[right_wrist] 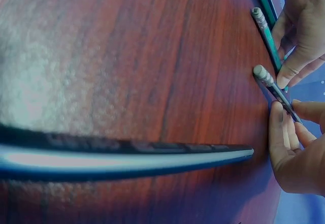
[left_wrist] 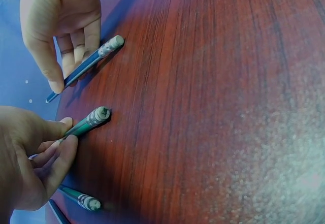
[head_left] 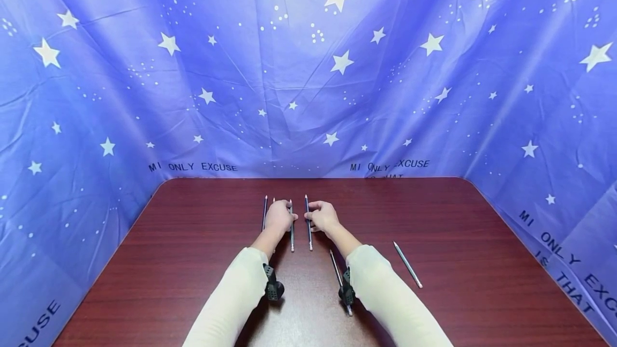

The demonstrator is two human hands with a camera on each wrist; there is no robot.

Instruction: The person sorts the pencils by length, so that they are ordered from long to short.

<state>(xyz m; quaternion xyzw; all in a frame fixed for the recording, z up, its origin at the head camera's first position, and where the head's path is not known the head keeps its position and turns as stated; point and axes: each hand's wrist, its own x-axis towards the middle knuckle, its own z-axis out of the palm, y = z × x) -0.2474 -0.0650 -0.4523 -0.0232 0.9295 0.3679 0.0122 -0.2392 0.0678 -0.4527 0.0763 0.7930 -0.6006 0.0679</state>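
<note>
My left hand [head_left: 278,218] pinches a green pencil [head_left: 292,240] between thumb and fingers over the table; its white eraser end points toward me. Just to the right, my right hand [head_left: 325,217] pinches a dark blue pencil [head_left: 309,235], eraser end also nearest me. The two pencils lie roughly side by side with a narrow gap between. Beyond the left hand are another dark pencil [head_left: 264,210] and a second green pencil [left_wrist: 81,198], both partly covered by that hand in the head view.
A dark pencil [head_left: 335,268] lies by the right forearm, partly hidden behind the wrist camera [head_left: 346,288]. Farther right, a pale green pencil [head_left: 407,264] rests slantwise on the brown table [head_left: 193,283]. A blue star-printed curtain [head_left: 299,79] surrounds the table's far and side edges.
</note>
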